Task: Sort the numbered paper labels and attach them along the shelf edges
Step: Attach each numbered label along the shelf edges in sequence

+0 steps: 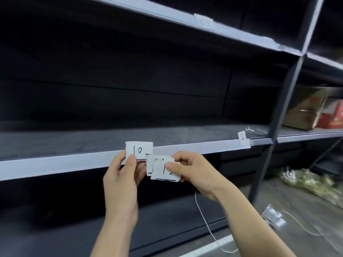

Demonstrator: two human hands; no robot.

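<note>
My left hand (122, 175) pinches a white paper label marked "10" (139, 150), holding it upright against the pale front edge of the middle shelf (55, 166). Close to its right, my right hand (193, 169) grips a small fanned stack of labels (163, 168); the front one reads "12" under my thumb. One label (242, 135) sits on the same shelf edge farther right. Another label (203, 20) is on the upper shelf edge (148, 10).
The dark shelf boards hold nothing here. A dark upright post (285, 101) divides the bays; cardboard and red boxes (315, 112) sit in the right bay. On the floor lie a white cord (206, 225), a power strip (274, 217) and shiny crumpled wrapping (313, 182).
</note>
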